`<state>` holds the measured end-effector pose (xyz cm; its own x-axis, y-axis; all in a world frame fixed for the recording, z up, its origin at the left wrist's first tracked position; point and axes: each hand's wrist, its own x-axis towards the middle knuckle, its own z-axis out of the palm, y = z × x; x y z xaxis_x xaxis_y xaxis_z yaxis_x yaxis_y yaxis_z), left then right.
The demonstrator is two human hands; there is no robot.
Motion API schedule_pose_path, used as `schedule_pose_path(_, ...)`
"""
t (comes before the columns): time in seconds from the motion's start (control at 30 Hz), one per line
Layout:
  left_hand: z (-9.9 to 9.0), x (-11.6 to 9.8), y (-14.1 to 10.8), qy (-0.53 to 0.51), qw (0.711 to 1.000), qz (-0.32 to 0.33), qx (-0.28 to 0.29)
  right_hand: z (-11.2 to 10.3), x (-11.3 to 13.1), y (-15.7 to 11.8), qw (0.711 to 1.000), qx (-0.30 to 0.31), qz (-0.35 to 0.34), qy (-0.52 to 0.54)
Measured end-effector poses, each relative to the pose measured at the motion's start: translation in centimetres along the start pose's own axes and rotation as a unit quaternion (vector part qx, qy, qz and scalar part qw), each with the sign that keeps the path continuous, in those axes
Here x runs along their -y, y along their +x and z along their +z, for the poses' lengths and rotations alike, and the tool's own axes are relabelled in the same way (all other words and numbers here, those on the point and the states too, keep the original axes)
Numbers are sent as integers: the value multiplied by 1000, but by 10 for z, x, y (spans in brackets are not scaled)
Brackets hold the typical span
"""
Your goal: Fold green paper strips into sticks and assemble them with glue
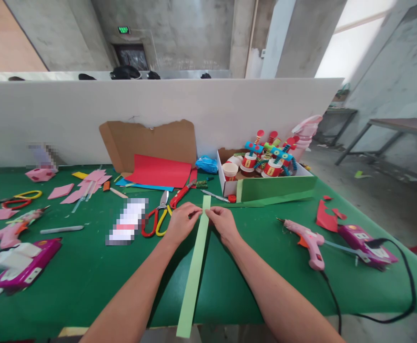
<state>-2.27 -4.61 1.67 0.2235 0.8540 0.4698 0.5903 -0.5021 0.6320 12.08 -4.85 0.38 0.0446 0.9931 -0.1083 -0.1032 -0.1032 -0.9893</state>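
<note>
A long light-green paper strip (pixel 195 274) runs from between my hands down to the table's front edge. My left hand (pixel 184 220) pinches its left edge near the far end, thumb and forefinger together. On the opposite edge, at about the same height, my right hand (pixel 223 222) pinches the strip too. The short far end sticks up past my fingertips. Just left of my left hand lie scissors with red and yellow handles (pixel 155 220). Behind my hands are red-handled pliers (pixel 181 194) and a silver pen (pixel 215 196).
A pink glue gun (pixel 310 242) with a black cable lies at right, beside a purple power strip (pixel 369 247). A box of paper-cup figures (pixel 276 191) stands behind. Red paper sheets (pixel 161 171), pink paper pieces (pixel 86 186) and another glue gun (pixel 13 232) lie farther left.
</note>
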Motion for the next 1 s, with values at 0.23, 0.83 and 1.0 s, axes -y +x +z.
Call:
schedule_pose_path(0.23, 1, 1, 0, 5, 1000, 4, 5, -1, 1, 1, 1000, 3, 1, -8)
schedule_pose_path(0.83, -1, -3, 1, -14, 1000, -23, 10, -1, -1, 2, 1000, 9, -8, -13)
schedule_pose_path(1.0, 0, -2, 3, -72, 992, -103, -18, 0, 2, 1, 999, 29, 15, 42)
